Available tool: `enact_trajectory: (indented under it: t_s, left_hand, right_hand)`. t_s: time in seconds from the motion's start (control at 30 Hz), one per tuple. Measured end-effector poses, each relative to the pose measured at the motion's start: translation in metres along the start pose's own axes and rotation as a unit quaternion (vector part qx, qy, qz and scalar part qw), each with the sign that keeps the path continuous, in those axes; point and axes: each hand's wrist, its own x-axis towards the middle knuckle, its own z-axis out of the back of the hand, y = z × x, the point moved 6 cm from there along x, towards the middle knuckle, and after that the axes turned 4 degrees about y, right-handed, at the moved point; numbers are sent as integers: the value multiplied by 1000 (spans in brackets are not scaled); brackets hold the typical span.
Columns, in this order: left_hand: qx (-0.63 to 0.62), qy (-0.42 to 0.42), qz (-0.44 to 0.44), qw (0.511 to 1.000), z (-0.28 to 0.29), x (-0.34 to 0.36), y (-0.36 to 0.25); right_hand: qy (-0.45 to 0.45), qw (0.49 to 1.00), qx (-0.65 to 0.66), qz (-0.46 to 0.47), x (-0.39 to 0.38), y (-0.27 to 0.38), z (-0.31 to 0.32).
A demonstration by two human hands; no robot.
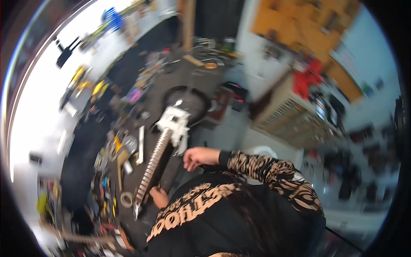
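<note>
An electric guitar lies on the dark workbench (199, 64), its dark body (201, 100) at the far end. White masking (173, 118) covers the area where body and neck join. The fretted neck (155, 162) slants toward me, down to the headstock (137, 209) at the near left. Beside the neck, close to the headstock, my left hand (160, 198) has its fingers closed against the neck's edge; their tips are partly hidden and blurred. My right hand (199, 157) hangs just right of the masked area, fingers loosely bent and a little apart, with nothing visible in them.
Left of the neck lie a roll of tape (126, 199), a white strip (141, 145) and several blurred hand tools. A yellow tape roll (211, 66) sits at the bench's far end. A drawer cabinet (291, 113) with red items on top stands to the right.
</note>
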Motion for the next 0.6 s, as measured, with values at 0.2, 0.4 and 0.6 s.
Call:
enact_trajectory:
  t_s: [0.2,0.4,0.6]
  left_hand:
    - [83,120,-14,989,21,-12,-25]
    - [106,179,-146,967,-21,-36,-75]
    - [126,295,-272,907,-84,-91,-150]
  right_hand:
    - [-194,743,-476,-429,-289,-350,79]
    - [-305,750,-252,-530,-461,-532,-31]
    - [-379,812,-216,-387,-399,-549,-71]
